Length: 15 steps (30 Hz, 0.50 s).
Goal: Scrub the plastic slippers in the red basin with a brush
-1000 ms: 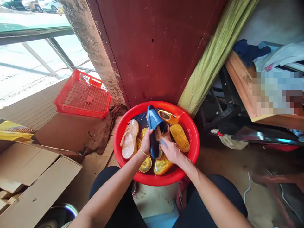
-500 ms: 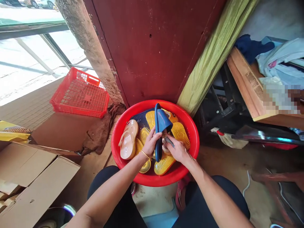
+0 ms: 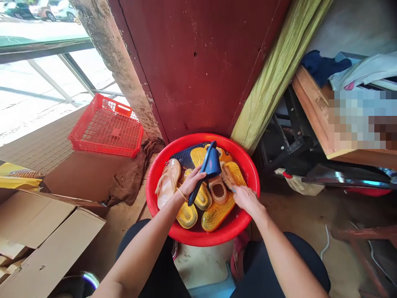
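My left hand [image 3: 192,183] is closed around a blue slide slipper [image 3: 212,162], held on edge and tilted above a red basin [image 3: 150,182]. To its right, my right hand [image 3: 246,198] grips a scrubbing brush [image 3: 228,177] by its handle, bristles showing, apart from the slipper. Several slippers lie in the basin: a beige clog [image 3: 169,180] on the left, a yellow slipper [image 3: 217,215] sole up at the front, and a dark blue one [image 3: 184,155] at the back. A small brown-rimmed shoe [image 3: 218,189] sits in the middle.
A red plastic crate [image 3: 107,132] stands at the left beside a brown cloth [image 3: 127,182]. Cardboard boxes [image 3: 56,231] lie at the lower left. Behind the basin rises a dark red door [image 3: 198,74], with a green curtain [image 3: 263,95] and a wooden drawer [image 3: 319,111] on the right.
The brush has moved off the blue slipper to the right, with my right hand. The slipper has tilted, its top leaning right, and the small brown-rimmed shoe now shows.
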Available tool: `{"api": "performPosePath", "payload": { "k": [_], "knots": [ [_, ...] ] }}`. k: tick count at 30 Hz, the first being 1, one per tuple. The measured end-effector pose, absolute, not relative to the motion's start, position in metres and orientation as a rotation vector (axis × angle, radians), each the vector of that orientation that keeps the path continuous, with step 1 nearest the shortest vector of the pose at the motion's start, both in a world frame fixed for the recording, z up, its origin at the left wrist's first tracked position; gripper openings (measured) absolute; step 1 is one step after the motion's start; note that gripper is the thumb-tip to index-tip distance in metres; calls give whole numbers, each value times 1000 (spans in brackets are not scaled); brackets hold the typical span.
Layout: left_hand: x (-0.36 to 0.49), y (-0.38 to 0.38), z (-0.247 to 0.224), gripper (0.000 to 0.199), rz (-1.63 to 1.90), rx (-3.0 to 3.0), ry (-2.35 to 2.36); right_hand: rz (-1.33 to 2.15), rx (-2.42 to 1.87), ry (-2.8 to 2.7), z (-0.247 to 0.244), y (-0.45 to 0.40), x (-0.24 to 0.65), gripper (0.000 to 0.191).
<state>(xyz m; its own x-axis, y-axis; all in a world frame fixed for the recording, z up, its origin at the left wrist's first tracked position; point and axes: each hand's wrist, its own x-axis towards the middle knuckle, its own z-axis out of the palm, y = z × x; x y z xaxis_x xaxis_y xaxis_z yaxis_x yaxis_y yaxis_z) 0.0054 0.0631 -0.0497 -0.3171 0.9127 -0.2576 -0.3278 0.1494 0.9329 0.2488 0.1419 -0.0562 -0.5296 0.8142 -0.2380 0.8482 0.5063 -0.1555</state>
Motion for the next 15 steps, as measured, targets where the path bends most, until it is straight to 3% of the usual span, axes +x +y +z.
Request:
{"api": "performPosePath", "payload": {
  "k": [5,12,15],
  "knots": [
    [12,76,-80,69,1285,761,1395,-432,1423,2570,-74,138,231,50],
    [-4,75,-92,56,1262,789,1465,-587,1541,2700,-56,145,237,51],
    [-1,74,-92,56,1271,804,1463,-468,1467,2854,-48,122,232,55]
  ]
}}
